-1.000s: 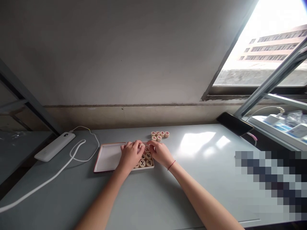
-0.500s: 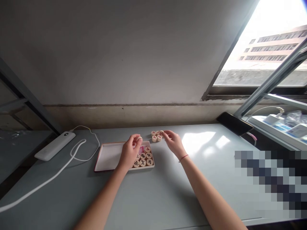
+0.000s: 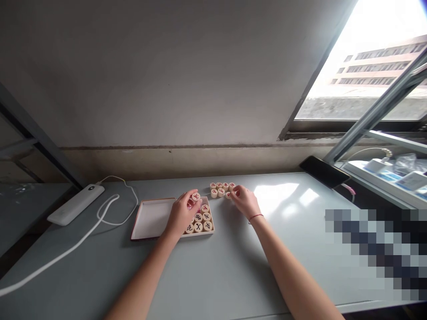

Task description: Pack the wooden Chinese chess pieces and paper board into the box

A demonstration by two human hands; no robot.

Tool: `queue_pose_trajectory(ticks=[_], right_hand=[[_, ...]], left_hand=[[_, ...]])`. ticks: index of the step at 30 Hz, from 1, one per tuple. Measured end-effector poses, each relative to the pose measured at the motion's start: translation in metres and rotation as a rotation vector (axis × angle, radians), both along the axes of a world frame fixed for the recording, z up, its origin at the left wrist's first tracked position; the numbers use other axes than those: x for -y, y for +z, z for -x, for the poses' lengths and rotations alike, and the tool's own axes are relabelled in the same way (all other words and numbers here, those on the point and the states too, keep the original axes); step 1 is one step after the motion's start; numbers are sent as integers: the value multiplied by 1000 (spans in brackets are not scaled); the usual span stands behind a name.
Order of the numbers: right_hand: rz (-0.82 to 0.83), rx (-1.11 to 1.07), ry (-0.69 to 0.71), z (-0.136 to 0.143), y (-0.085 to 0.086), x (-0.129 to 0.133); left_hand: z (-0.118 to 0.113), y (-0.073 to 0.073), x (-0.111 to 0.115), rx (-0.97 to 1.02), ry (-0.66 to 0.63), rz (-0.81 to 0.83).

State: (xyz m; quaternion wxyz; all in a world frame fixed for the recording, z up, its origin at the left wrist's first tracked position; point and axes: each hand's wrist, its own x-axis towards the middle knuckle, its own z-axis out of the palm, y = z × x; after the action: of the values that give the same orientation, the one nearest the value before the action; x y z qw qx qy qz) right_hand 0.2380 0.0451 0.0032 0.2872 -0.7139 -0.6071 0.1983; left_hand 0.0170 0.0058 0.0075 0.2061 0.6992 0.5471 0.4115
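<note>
The round wooden pieces [image 3: 203,222] in the tray [image 3: 150,220] are showing black and red characters, too small to be read.

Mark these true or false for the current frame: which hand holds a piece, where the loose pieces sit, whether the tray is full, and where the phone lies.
1. The left hand holds a round piece above the tray. True.
2. The right hand rests inside the tray. False: it touches the row of pieces on the table.
3. The tray is full. False: its left part is bare.
4. The phone lies far right. True.
</note>
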Motion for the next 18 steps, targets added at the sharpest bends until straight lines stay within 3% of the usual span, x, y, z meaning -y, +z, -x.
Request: queue_pose_trajectory(ticks=[2, 4, 6, 8, 10, 15, 18], right_hand=[[-43, -40, 85, 13, 6, 7], [-49, -148, 263, 30, 11, 17], [-30, -329, 456, 47, 15, 26], [4, -476, 557, 55, 17, 30], [24, -486, 527, 51, 17, 27], [35, -224, 167, 3, 12, 5], [85, -140, 94, -17, 4, -3]], left_hand=[[-2, 1, 3, -160, -41, -85], [-4, 1, 5, -280, -78, -142], [-5, 0, 6, -340, -101, -162], [-6, -2, 6, -355, -116, -171], [-5, -3, 5, -342, -121, -175], [-4, -4, 4, -315, -114, -178], [-4, -3, 4, -332, -104, -173]])
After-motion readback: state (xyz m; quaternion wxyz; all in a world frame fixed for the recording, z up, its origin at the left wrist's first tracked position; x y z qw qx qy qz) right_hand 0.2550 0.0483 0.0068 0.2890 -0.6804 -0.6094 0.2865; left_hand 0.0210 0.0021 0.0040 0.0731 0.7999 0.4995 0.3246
